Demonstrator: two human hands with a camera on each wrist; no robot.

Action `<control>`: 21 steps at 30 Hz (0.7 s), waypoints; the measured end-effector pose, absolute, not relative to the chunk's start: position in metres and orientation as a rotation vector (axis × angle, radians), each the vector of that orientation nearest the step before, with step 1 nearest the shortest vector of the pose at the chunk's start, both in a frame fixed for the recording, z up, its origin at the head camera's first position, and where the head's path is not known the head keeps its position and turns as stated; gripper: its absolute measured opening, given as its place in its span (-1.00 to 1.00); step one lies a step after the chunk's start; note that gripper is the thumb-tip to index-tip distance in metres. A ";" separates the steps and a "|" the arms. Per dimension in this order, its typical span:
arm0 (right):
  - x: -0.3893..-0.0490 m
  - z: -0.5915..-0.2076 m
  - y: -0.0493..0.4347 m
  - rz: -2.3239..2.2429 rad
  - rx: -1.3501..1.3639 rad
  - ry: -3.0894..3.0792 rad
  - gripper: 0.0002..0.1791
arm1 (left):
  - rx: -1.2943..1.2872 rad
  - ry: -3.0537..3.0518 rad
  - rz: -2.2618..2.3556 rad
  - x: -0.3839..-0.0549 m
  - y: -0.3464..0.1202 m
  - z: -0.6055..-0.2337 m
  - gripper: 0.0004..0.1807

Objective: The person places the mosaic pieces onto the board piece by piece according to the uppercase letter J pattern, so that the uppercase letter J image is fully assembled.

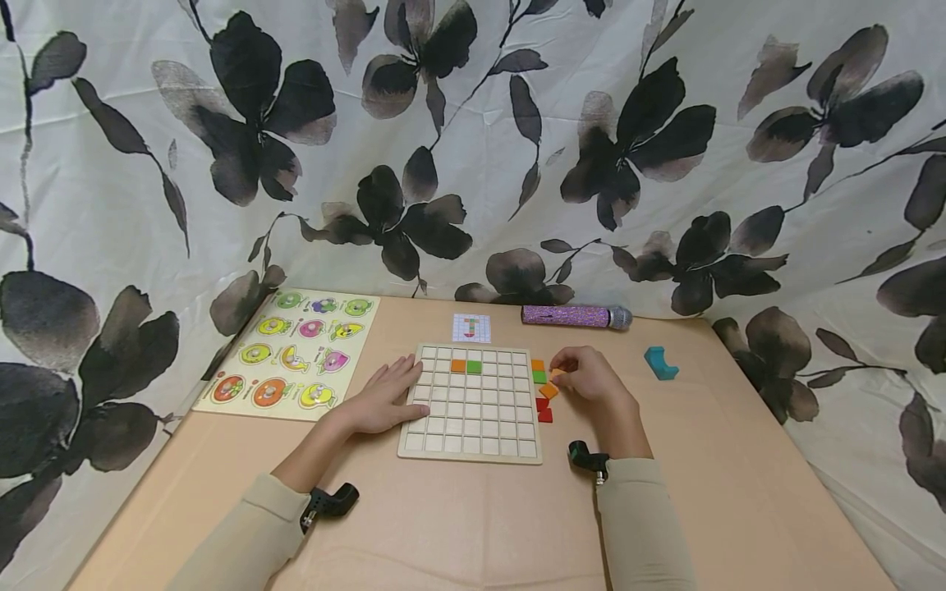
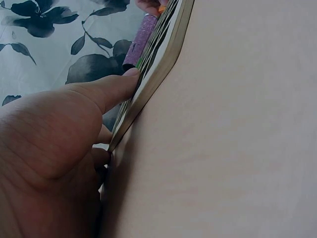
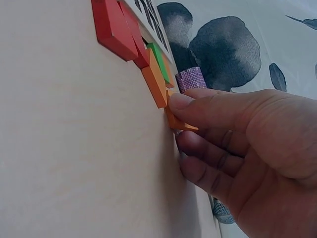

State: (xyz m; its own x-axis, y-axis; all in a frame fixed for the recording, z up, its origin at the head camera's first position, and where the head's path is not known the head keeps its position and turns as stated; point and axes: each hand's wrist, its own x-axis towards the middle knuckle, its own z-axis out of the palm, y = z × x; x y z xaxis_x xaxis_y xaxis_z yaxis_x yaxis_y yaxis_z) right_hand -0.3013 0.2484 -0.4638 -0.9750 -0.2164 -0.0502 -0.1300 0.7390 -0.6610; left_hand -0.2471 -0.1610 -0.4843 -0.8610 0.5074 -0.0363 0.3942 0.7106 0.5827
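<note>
A pale square grid board (image 1: 473, 427) lies before me, with one orange block (image 1: 459, 366) and one green block (image 1: 474, 367) side by side in an upper row. My left hand (image 1: 384, 398) rests at the board's left edge, fingers extended; in the left wrist view its thumb (image 2: 116, 89) lies over the rim. Just right of the board, my right hand (image 1: 591, 382) pinches an orange block (image 3: 174, 116) between thumb and fingers. Beside that hand are another orange block (image 3: 154, 84), a green block (image 3: 158, 62) and red blocks (image 3: 113, 32) along the board's edge.
Behind the board lies a small card (image 1: 471, 328) with a coloured grid pattern. A purple glittery microphone (image 1: 569, 317) lies at the table's back edge. To the right is a teal curved piece (image 1: 660, 364); to the left, a sheet of fruit pictures (image 1: 254, 328).
</note>
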 end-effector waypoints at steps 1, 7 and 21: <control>-0.301 -0.464 0.248 -1.055 -0.280 2.817 -0.82 | 0.725 2.722 0.861 -0.247 -0.161 -0.484 -0.01; -0.302 -0.462 0.250 -1.116 -0.220 2.793 -0.84 | 0.722 2.720 0.858 -0.247 -0.161 -0.484 0.00; -0.302 -0.456 0.250 -1.247 -0.171 2.774 -0.81 | 0.726 2.723 0.863 -0.248 -0.161 -0.486 0.00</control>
State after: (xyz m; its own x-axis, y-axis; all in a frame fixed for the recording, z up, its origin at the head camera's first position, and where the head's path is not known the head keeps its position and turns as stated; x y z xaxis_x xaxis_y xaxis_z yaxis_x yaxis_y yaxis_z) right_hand -0.3022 0.2504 -0.4558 -0.9892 -0.1410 -0.0406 -0.0631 0.6591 -0.7494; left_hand -0.2477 -0.1609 -0.4857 -0.8610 0.5074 -0.0354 0.3945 0.7101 0.5832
